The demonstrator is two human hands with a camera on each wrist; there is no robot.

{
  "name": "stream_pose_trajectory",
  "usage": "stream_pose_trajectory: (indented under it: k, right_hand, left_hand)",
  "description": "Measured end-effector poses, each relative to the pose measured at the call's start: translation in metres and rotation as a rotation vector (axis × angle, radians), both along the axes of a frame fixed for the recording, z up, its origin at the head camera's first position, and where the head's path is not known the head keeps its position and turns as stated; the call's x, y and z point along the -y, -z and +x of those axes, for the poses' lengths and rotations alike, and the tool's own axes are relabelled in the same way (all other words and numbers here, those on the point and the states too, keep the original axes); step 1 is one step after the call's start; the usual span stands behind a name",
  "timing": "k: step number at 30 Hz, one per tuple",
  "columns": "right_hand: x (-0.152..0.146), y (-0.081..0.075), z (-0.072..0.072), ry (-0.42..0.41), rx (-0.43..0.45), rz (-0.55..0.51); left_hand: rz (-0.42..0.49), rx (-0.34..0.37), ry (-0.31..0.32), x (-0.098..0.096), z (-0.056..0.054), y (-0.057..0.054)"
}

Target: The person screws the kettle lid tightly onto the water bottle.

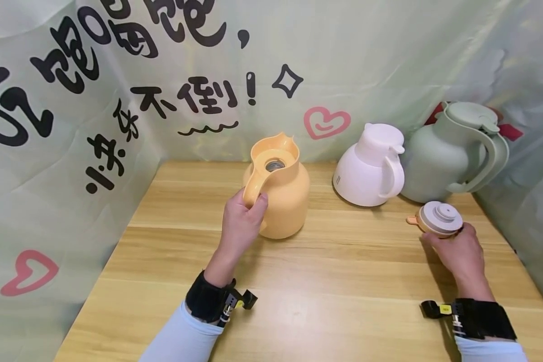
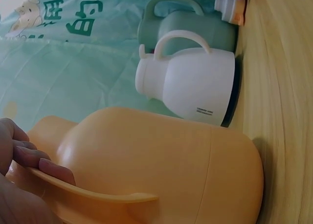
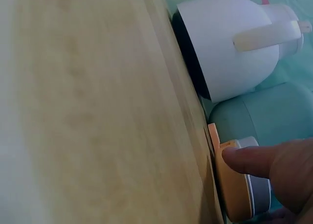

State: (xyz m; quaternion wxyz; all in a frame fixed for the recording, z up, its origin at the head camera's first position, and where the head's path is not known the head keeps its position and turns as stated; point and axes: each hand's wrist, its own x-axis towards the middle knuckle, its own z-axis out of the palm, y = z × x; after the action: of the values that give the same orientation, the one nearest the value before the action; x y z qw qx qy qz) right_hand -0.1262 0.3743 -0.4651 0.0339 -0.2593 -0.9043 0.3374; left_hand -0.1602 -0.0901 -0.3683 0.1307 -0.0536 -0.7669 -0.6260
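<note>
An orange thermos jug stands lidless on the table, its round mouth exposed. My left hand grips its handle, fingers wrapped around the upper part as the left wrist view shows. Over to the right, my right hand holds the jug's lid at its near side. The lid lies upside down, its grey-white plug facing up and its orange tab pointing left. In the right wrist view the thumb presses on the lid's orange side, which sits right at the tabletop; the other fingers are mostly hidden.
A white jug and a larger green jug stand side by side at the back right, just behind the lid. A printed cloth hangs along the back and sides of the wooden table.
</note>
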Motion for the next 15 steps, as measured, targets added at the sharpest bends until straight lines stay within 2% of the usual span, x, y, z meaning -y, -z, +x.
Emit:
stream_pose_trajectory:
  k: [2,9,15]
  right_hand:
    - [-0.002,0.002,-0.003,-0.022,-0.01,0.022]
    - [-0.004,0.007,-0.016,-0.008,0.005,0.042]
    - [-0.004,0.005,-0.021,-0.02,0.018,-0.024]
  left_hand:
    - [-0.002,-0.003,-0.001,0.0,0.0,0.0]
    - [-0.009,-0.013,0.003,0.0,-0.001,0.002]
    - [-0.009,-0.013,0.004,0.0,0.001,0.001]
